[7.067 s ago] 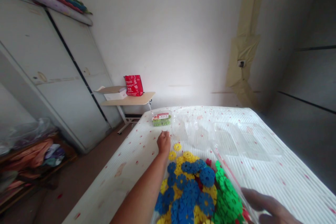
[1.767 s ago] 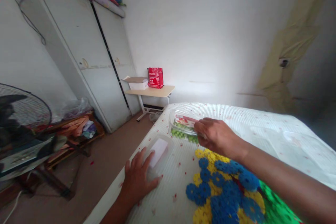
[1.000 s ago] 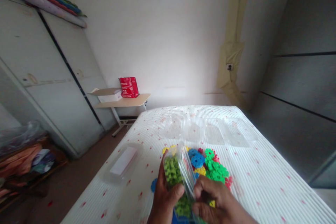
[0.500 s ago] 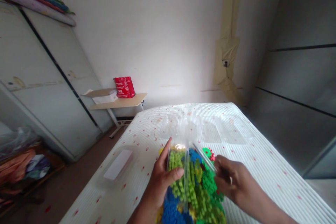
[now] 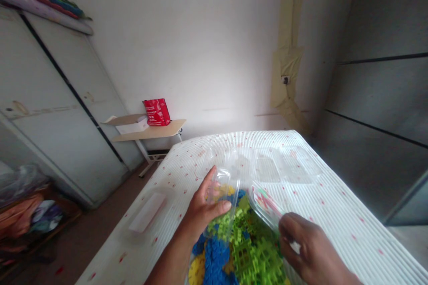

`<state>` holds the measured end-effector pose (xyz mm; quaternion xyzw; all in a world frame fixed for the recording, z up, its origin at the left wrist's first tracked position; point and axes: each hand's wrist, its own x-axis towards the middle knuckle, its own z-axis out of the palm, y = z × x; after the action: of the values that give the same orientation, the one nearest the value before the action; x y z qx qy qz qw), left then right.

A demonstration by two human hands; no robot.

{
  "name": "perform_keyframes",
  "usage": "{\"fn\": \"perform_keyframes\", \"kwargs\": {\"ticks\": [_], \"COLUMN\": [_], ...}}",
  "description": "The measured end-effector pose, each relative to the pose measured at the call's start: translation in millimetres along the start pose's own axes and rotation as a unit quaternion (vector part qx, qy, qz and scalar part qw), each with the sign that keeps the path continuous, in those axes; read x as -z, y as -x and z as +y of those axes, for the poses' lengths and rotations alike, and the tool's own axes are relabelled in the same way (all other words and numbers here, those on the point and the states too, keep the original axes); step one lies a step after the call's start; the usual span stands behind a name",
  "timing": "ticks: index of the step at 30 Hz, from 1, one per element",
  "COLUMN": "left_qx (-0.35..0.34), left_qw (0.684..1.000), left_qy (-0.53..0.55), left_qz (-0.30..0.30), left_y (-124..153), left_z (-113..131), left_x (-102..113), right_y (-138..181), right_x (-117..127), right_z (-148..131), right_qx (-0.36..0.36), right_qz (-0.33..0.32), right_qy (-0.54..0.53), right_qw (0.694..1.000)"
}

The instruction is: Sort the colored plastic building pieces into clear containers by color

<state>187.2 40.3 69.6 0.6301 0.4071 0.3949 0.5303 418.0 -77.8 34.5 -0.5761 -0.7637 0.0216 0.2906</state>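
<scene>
My left hand [image 5: 203,209] grips one half of a clear plastic clamshell box [image 5: 224,189], tipped up over the bed. My right hand [image 5: 306,246] pinches the box's other half, the lid with a red label [image 5: 264,201]. Light green grid-shaped pieces [image 5: 249,249] lie spilled below the box, on top of a heap of blue and yellow snowflake discs [image 5: 214,260]. The box stands open between the two hands.
A white striped mattress [image 5: 334,213] with red dots carries empty clear plastic trays [image 5: 274,167] at the back and a clear lidded box with a white card [image 5: 147,212] at the left. Beyond stand a small table [image 5: 150,131] with a red bag [image 5: 155,111] and a wardrobe [image 5: 50,111].
The clamshell box has been opened wider and tipped, and green pieces have fallen out onto the pile. My right hand has drawn the lid down and to the right.
</scene>
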Motion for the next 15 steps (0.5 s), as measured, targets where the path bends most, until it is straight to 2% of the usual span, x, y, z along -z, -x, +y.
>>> {"fn": "perform_keyframes", "kwargs": {"ticks": [6,8,12,15], "left_qx": [-0.031,-0.035,-0.021,0.010], "left_qw": [0.995,0.994,0.991,0.975], "left_qy": [-0.090,-0.086,0.037,0.156], "left_qz": [0.034,0.058,0.124,0.157], "left_y": [9.2,12.7,16.1,13.2], "left_z": [6.1,4.2,-6.8,-19.0], "left_x": [25.6,29.3,33.7,41.4], "right_y": [0.1,0.0,0.6,1.2], "right_x": [-3.0,-4.8,-7.5,-7.6], "right_z": [1.2,1.7,5.2,8.2], "right_qx": [0.057,0.074,0.086,0.086], "right_qz": [0.034,0.042,0.063,0.066], "right_qy": [0.058,0.074,0.099,0.111], "right_qw": [0.996,0.994,0.989,0.988]}}
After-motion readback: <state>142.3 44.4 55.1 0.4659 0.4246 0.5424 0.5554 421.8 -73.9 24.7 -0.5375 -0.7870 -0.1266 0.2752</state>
